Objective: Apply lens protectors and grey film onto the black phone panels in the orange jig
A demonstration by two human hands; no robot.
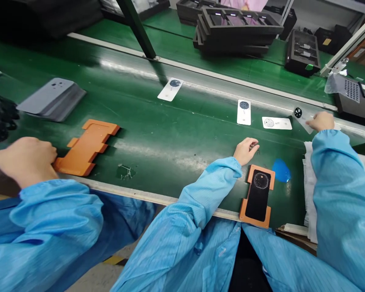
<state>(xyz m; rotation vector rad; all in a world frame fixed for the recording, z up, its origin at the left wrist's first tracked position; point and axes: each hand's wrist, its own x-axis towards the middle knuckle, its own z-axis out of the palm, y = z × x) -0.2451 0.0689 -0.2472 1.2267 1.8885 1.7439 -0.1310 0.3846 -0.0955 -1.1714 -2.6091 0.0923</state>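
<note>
My left hand (245, 151) hovers above the green belt with thumb and fingers apart, holding nothing. Just below it lies an orange fixture (245, 202) with a black phone back panel (258, 198) in it, a round camera area at its upper end. Farther right, my right hand (322, 121) has its fingers closed on the edge of a pale film sheet (304, 121) with a black dotted circle. Left of that sheet are a white card (281, 123) with an outlined circle and another white card (243, 115) with a dark circle.
At left, a co-worker's hand (30, 160) is beside an orange fixture (89, 146); grey panels (53, 97) are stacked behind. Another card (170, 90), a blue film piece (281, 170) and white sheets (310, 190) lie around. Black trays (237, 30) stand beyond the rail.
</note>
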